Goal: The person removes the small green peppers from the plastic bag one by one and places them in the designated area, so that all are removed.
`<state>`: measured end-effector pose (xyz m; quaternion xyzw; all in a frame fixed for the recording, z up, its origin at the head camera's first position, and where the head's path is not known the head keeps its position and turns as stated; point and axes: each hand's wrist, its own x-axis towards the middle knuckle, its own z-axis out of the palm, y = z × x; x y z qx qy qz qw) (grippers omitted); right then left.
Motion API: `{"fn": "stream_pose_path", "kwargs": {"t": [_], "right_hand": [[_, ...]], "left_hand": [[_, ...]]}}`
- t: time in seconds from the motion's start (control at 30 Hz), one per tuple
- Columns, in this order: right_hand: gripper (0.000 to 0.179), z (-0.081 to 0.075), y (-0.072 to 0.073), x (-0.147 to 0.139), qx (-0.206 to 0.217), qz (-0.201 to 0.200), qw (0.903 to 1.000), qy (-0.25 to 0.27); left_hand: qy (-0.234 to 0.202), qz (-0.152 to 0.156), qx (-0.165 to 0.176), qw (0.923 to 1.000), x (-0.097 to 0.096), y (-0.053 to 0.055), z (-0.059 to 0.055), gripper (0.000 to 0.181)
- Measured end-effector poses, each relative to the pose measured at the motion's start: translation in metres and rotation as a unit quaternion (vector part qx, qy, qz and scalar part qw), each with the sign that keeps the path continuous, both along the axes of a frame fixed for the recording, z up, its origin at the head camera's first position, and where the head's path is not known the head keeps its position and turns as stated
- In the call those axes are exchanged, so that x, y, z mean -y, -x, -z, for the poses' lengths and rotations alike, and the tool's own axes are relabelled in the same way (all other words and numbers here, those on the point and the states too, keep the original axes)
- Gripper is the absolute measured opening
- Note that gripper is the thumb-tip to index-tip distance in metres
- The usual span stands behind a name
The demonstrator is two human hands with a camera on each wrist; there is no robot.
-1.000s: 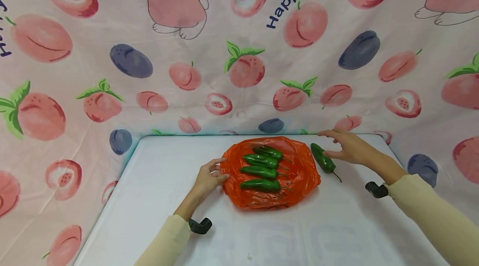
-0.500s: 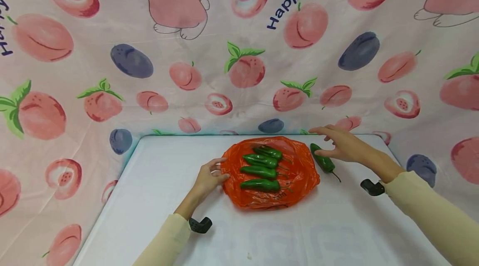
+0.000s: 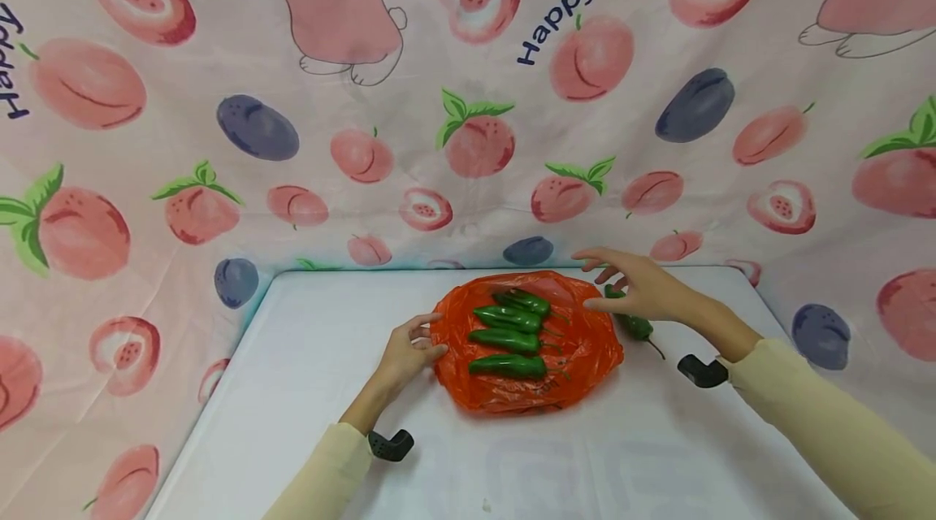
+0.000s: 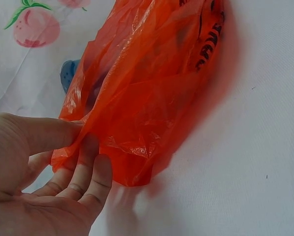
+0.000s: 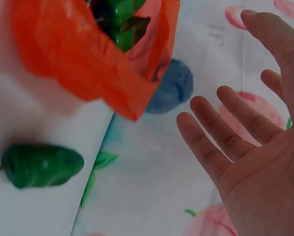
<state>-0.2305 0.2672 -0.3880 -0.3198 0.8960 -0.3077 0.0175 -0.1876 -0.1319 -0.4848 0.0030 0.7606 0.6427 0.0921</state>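
An orange plastic bag (image 3: 453, 378) lies spread on the white table, with several green peppers (image 3: 504, 340) in a row on it, stems to the right. My left hand (image 3: 405, 351) pinches the bag's left edge; the left wrist view shows the thumb on one side of the film (image 4: 132, 118) and fingers on the other. Above the bag's right rim hovers my right hand (image 3: 643, 284), fingers spread and holding nothing. Partly hidden under that hand in the head view, a single green pepper (image 5: 43, 165) lies on the table just right of the bag.
Behind the table (image 3: 329, 317) hangs a pink cloth (image 3: 468, 73) printed with fruit, close to the table's back edge. A black wrist device (image 3: 391, 445) sits at the left cuff, and another black device (image 3: 702, 371) at the right cuff.
My right hand has moved left, from over the single pepper to the bag's right rim. The left hand keeps its place at the bag. The peppers have not moved.
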Motion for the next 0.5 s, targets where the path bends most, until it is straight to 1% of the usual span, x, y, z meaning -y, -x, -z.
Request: {"fn": "stream_pose_path", "kwargs": {"t": [0.07, 0.23, 0.37, 0.5], "right_hand": [[0.070, 0.001, 0.000, 0.006, 0.010, -0.008, 0.9998, 0.016], [0.071, 0.004, 0.000, 0.023, 0.020, -0.029, 0.9987, 0.036], [0.070, 0.008, 0.000, 0.038, 0.038, -0.042, 0.9976, 0.040], [0.070, 0.011, -0.001, 0.050, 0.061, -0.060, 0.9955, 0.042]], "left_hand": [[-0.002, 0.002, -0.001, 1.0000, -0.002, -0.004, -0.007, 0.055], [0.000, 0.001, -0.007, 1.0000, -0.003, -0.005, -0.005, 0.054], [0.003, -0.001, -0.012, 0.9999, -0.003, -0.005, -0.002, 0.053], [0.001, 0.000, -0.006, 1.0000, -0.002, 0.001, 0.007, 0.055]]}}
